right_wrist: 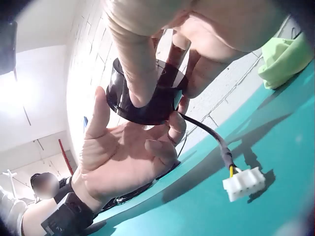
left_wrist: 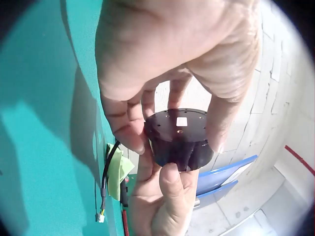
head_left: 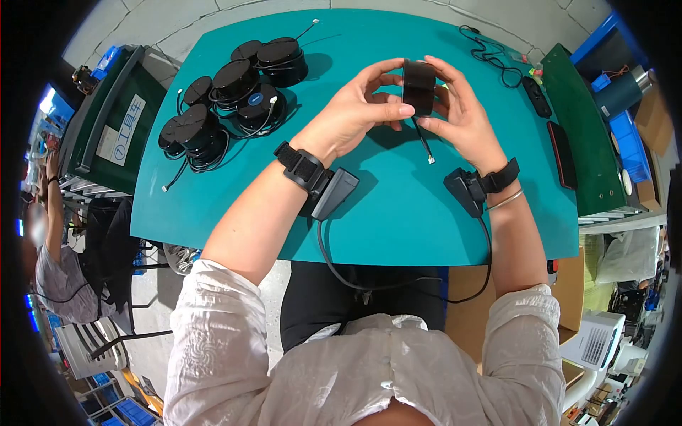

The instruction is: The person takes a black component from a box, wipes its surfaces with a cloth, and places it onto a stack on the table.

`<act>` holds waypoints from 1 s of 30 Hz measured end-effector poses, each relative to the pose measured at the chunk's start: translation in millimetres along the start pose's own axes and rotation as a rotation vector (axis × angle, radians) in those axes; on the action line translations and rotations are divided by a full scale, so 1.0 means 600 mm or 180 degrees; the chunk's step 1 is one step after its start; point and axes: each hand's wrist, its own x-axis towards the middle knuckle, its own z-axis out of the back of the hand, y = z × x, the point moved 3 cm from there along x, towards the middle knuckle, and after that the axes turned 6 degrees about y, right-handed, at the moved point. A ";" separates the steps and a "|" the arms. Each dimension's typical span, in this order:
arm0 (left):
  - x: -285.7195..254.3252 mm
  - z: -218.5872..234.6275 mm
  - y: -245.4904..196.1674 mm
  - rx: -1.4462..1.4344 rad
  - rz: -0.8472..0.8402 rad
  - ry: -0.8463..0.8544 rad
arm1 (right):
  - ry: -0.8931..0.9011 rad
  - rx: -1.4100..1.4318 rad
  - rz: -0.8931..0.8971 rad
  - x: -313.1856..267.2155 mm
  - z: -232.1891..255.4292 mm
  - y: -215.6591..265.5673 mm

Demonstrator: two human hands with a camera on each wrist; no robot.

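Both hands hold a black round device (head_left: 419,89) up over the teal table, turned on its side in the head view. My left hand (head_left: 355,106) grips it from the left, thumb on its near edge and fingers behind. From the right, my right hand (head_left: 463,121) holds it between thumb and fingers. Its flat face, with small holes and a square pale patch, shows in the left wrist view (left_wrist: 189,120). A short black cable (right_wrist: 211,133) hangs from the device and ends in a white connector (right_wrist: 243,184).
Several similar black devices (head_left: 236,77) with cables sit at the table's left. Along the right edge lie a black cable (head_left: 490,60), a power strip (head_left: 536,97) and a dark flat object (head_left: 561,155). A green cloth (right_wrist: 285,61) lies behind the hands. Another person sits at far left.
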 end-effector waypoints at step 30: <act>0.003 0.005 -0.003 -0.0519 -0.0045 -0.0044 | -0.0486 -0.0037 -0.0490 -0.010 0.005 -0.012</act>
